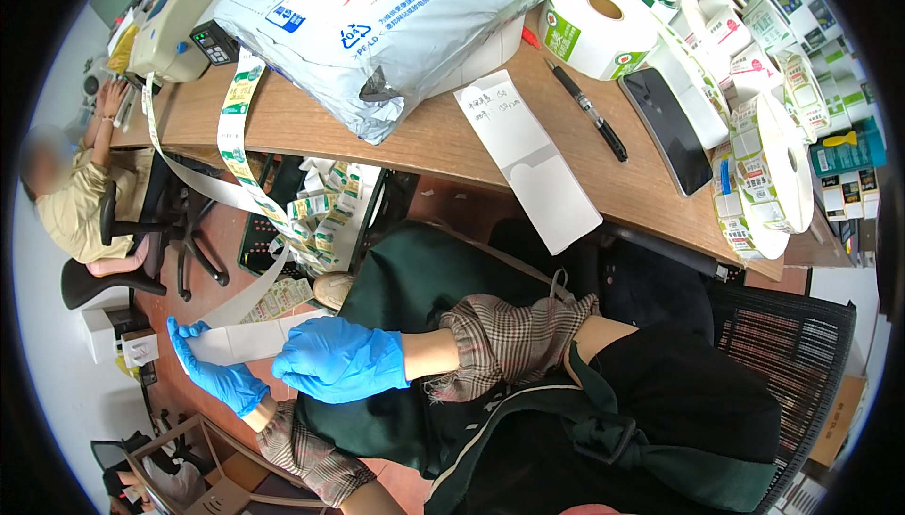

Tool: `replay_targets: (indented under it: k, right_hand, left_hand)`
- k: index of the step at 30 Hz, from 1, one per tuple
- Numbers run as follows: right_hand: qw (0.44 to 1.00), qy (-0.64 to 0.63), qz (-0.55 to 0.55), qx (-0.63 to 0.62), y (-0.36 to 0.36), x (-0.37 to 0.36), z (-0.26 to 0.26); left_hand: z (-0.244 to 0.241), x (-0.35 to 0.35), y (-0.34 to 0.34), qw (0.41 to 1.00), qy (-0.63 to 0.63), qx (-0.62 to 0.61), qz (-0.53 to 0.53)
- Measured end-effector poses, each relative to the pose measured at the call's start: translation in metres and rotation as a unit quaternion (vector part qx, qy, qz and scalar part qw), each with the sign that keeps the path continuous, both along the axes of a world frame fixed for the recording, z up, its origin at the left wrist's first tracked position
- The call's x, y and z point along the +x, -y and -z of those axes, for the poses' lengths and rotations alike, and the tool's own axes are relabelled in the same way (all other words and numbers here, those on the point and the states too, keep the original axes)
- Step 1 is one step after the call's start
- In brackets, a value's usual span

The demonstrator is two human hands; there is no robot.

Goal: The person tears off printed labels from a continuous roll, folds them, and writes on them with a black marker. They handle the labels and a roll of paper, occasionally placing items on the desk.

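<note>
Blue disposable gloves cover both of my hands, over the floor beside my dark green apron (424,267). My left hand (220,379) cups one end of a pale label strip (247,340), its fingers curled up at the strip's edge. Closed into a fist, my right hand (339,363) grips the strip farther along; its fingertips are hidden. A loop of backing paper (244,297) rises from near my left hand towards a crate (371,207) holding a heap of printed labels (325,214). Another printed label strip (240,133) hangs from the desk into that heap.
On the wooden desk (424,137) lie a large plastic parcel (396,27), a handwritten paper (523,154), a pen (587,108), a phone (668,130) and several label rolls (767,161). A label printer (180,20) stands left. Another person (78,204) sits beyond, near an office chair (106,282).
</note>
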State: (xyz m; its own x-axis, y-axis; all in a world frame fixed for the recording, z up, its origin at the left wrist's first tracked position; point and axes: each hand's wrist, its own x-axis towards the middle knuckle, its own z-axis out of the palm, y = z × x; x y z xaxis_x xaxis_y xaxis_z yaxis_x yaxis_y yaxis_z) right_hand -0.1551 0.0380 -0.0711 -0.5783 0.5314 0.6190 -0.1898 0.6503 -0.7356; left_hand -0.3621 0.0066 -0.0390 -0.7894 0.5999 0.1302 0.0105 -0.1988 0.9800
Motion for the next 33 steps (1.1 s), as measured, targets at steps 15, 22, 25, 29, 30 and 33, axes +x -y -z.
replay_targets:
  k: [15, 22, 25, 29, 30, 33]
  right_hand:
    - [0.989, -0.009, -0.029, -0.142, 0.003, 0.002, -0.008]
    - [0.981, 0.029, -0.065, -0.182, 0.001, 0.003, -0.006]
    - [0.979, 0.048, -0.077, -0.182, 0.000, 0.003, -0.008]
    - [0.975, 0.067, -0.095, -0.188, -0.002, 0.005, -0.010]
    - [0.975, 0.068, -0.096, -0.187, -0.002, 0.005, -0.010]
    - [0.976, 0.034, -0.077, -0.199, 0.001, 0.002, -0.004]
  left_hand:
    - [0.002, -0.001, 0.006, 0.995, -0.091, -0.031, -0.016]
    - [-0.002, 0.004, 0.004, 0.987, -0.145, -0.063, -0.013]
    - [0.002, 0.000, 0.007, 0.988, -0.146, -0.048, -0.010]
    - [0.008, -0.009, 0.011, 0.980, -0.188, -0.058, 0.002]
    - [0.007, -0.009, 0.010, 0.982, -0.179, -0.056, 0.002]
    - [0.002, -0.002, 0.007, 0.990, -0.133, -0.051, -0.005]
